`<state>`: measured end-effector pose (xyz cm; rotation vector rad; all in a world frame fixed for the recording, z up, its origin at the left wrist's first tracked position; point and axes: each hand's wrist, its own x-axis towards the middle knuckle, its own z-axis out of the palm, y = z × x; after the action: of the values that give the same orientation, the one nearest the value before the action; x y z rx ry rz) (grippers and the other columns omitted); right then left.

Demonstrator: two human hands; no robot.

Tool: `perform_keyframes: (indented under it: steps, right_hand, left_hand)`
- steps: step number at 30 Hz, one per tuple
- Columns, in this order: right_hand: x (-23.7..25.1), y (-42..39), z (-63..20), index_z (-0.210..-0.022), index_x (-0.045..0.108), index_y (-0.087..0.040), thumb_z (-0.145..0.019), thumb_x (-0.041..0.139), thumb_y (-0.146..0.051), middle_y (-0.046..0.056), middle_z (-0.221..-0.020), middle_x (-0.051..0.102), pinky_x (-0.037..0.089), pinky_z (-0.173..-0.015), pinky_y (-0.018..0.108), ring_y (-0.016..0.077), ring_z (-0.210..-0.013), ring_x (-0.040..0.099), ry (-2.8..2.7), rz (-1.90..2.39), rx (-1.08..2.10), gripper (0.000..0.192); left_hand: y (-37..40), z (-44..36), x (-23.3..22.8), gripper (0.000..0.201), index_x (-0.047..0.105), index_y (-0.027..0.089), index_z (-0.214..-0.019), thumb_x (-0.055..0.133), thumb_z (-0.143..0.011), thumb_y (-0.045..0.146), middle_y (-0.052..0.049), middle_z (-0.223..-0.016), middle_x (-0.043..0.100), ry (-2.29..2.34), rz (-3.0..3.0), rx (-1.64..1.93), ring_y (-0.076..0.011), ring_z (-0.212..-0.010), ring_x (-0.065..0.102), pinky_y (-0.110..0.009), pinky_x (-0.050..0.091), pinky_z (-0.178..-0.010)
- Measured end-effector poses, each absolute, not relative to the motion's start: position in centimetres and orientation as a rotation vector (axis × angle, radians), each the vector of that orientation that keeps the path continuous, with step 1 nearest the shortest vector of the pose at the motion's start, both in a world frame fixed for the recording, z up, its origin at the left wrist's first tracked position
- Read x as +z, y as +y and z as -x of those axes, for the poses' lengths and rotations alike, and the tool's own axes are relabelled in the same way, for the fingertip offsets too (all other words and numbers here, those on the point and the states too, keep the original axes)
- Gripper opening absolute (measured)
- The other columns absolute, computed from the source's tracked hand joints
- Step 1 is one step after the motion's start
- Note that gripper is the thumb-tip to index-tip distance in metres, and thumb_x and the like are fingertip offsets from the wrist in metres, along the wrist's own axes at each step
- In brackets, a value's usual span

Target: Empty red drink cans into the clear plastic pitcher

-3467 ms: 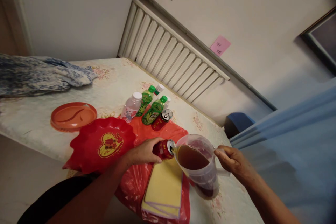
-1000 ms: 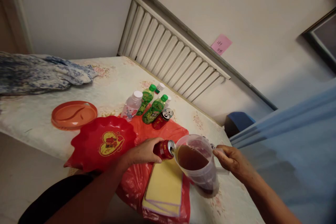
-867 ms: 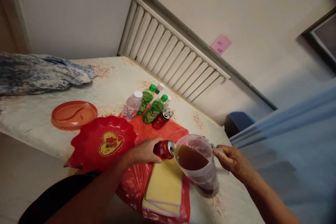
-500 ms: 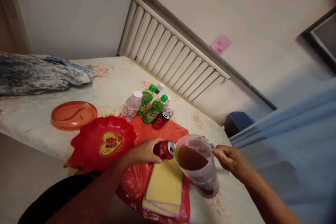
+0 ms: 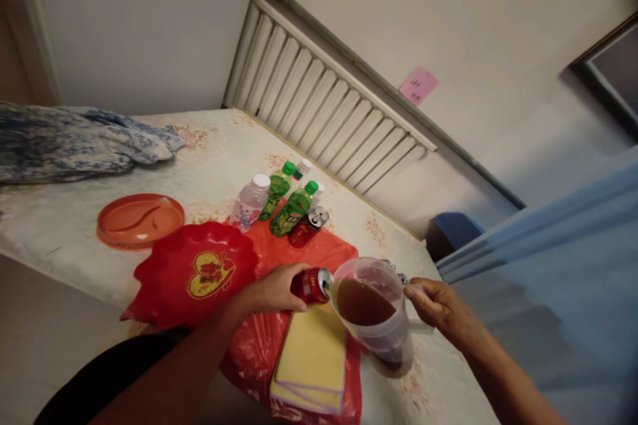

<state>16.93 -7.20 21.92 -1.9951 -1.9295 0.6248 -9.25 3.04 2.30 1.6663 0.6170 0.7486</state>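
My left hand (image 5: 277,290) is closed around a red drink can (image 5: 310,285), tipped sideways with its opened top at the rim of a clear plastic pitcher (image 5: 381,339). Brown liquid (image 5: 366,302) stands inside the pitcher, which leans toward the can. On the pitcher's right side, my right hand (image 5: 432,302) is wrapped round its handle. Below the can lie folded yellow cloths (image 5: 313,355) on a red plastic bag (image 5: 254,352). Whether liquid is flowing from the can is hard to make out.
Behind the can stand two green-capped bottles (image 5: 293,211), a white-capped bottle (image 5: 249,202) and another can (image 5: 308,227). To the left are a red scalloped tray (image 5: 169,279), an orange divided plate (image 5: 139,219) and a patterned cloth (image 5: 84,143). A radiator (image 5: 323,96) lines the wall.
Almost nothing differs. Both hands, the can and the pitcher keep their places, and the whole view has shifted by a few pixels.
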Motion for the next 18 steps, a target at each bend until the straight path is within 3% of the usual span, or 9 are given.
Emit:
perform_keyframes:
  steps: [4, 10, 18]
  right_hand:
    - [21.4, -7.6, -17.5, -0.054, 0.038, -0.022, -0.08, 0.048, -0.072, -0.004, -0.05, 0.036, 0.027, -0.047, 0.025, 0.0106, -0.049, 0.031, -1.867, 1.979, 0.676, 0.057]
    - [20.4, -7.6, -18.5, -0.054, 0.039, -0.022, -0.079, 0.05, -0.073, -0.006, -0.047, 0.033, 0.021, -0.048, 0.025, 0.0092, -0.047, 0.025, -1.657, 1.898, 0.815, 0.058]
    - [19.7, -6.3, -18.2, -0.05, 0.034, -0.024, -0.083, 0.055, -0.051, -0.007, -0.047, 0.026, 0.023, -0.047, 0.027, 0.0103, -0.048, 0.023, -1.342, 1.623, 0.796, 0.048]
  left_hand:
    - [3.0, 9.1, 1.9, 0.068, 0.058, 0.022, -0.124, 0.074, -0.058, 0.019, -0.003, -0.111, 0.068, 0.617, -1.606, 0.739, -0.0261, -0.098, 0.064, -0.03, 0.051, -0.077]
    - [2.9, 9.0, 2.0, 0.071, 0.057, 0.022, -0.126, 0.075, -0.057, 0.017, -0.003, -0.117, 0.067, 0.584, -1.556, 0.772, -0.0273, -0.105, 0.062, -0.032, 0.05, -0.086]
    - [1.8, 9.1, 1.7, 0.073, 0.056, 0.022, -0.126, 0.075, -0.056, 0.014, -0.004, -0.117, 0.068, 0.514, -1.505, 0.715, -0.0285, -0.106, 0.062, -0.033, 0.05, -0.086]
